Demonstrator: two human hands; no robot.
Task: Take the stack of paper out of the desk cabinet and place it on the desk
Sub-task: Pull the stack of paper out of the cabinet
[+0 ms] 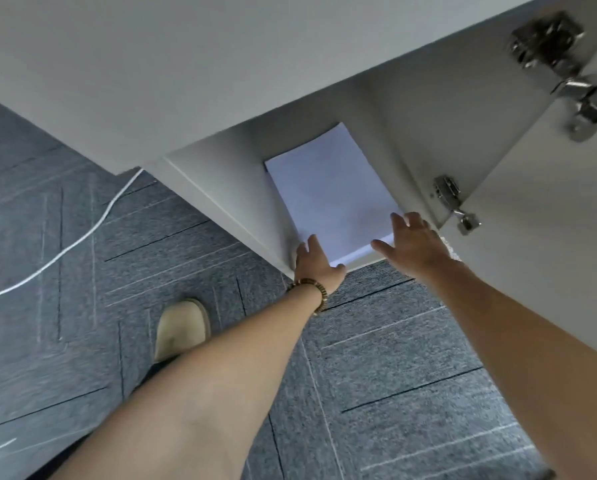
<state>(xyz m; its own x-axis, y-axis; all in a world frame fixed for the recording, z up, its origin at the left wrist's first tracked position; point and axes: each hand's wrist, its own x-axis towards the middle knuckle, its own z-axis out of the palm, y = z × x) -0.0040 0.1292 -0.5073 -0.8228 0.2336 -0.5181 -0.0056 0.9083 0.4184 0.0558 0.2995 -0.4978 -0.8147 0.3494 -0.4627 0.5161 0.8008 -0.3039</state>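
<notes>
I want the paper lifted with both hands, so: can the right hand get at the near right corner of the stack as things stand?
Probably yes. The right hand is spread open at the stack of paper, the cabinet door stands open to its right, and nothing lies between.

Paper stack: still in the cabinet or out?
In. The paper stack lies flat on the cabinet floor, door open; both hands reach its near edge.

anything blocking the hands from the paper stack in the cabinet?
Nothing visible. The cabinet door is swung open to the right, and the paper stack lies exposed on the cabinet floor. The left hand and right hand are at its near corners, fingers spread.
</notes>
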